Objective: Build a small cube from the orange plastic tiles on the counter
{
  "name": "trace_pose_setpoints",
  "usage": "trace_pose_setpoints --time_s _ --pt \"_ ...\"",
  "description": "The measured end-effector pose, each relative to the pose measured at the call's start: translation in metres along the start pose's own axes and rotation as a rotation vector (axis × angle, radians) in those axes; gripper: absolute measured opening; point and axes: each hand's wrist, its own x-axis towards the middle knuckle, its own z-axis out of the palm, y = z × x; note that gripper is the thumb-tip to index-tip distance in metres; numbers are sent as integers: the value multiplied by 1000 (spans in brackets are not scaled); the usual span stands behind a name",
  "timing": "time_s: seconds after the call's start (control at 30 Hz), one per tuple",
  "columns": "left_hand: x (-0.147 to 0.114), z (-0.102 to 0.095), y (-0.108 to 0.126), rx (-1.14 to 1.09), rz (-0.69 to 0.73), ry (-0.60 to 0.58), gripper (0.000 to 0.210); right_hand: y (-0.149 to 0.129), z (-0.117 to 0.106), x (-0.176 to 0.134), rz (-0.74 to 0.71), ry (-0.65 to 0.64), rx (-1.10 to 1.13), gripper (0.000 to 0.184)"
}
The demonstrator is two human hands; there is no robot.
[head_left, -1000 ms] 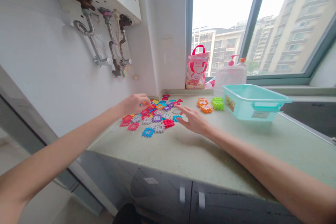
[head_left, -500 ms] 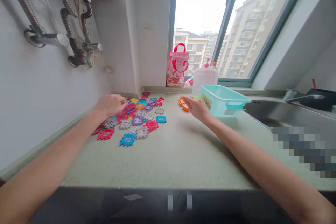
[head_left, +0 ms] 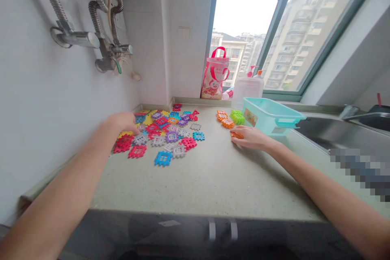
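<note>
We work at a speckled counter [head_left: 195, 178] set against a white wall.

Right hand [head_left: 251, 139]: it lies low on the counter, just in front of the teal bin [head_left: 269, 115]. Its fingers curl over an orange tile [head_left: 237, 134], which shows at the fingertips and touches the counter. The grip is closed on this tile.

Left hand [head_left: 122, 122]: it rests at the near-left edge of the tile pile [head_left: 164, 132], by the wall. The fingers are bent down into the tiles; we cannot tell whether they grip one or only touch them.

Tile pile: flat toothed pieces in red, blue, purple, grey and yellow lie scattered between the two hands, closer to the left one.

Sorted stacks: an orange stack [head_left: 224, 118] and a green stack [head_left: 237, 117] stand side by side, just left of the bin and beyond the right hand.

Behind the bin, on the sill, stand a pump bottle [head_left: 248, 87] and a red-handled bag [head_left: 215, 75]. A sink [head_left: 335, 136] lies to the right of the bin.
</note>
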Motion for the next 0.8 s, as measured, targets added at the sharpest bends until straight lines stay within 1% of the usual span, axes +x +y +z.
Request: trace_pose_setpoints --time_s 0.1,0.17,0.23,0.3,0.37,0.43,0.5,0.57,0.67,0.73,0.8 --pt "-1 0 3 3 9 12 34 5 -7 -10 59 -50 108 35" --pt "0 1 5 15 18 21 32 9 -13 -14 130 -37 134 37" --pt "2 2 7 30 29 32 34 12 -15 -16 168 -39 143 39" --pt "2 3 8 41 38 43 39 13 -14 -17 176 -59 181 44" --pt "1 3 9 39 45 79 49 13 -9 -16 169 -81 233 49" --pt "0 3 9 13 47 154 62 12 -2 -13 138 -76 258 52" --pt "0 2 10 -26 43 226 69 10 1 -10 93 -56 269 52" --pt "0 1 12 -65 51 283 66 8 0 -9 65 -60 285 51" --pt "4 2 15 -106 100 350 49 5 -5 -11 89 -101 302 51" --pt "8 4 16 -116 114 366 42 5 -7 -13 106 -104 317 50" --pt "13 6 15 -122 111 369 42 6 -8 -14 92 -95 339 47"
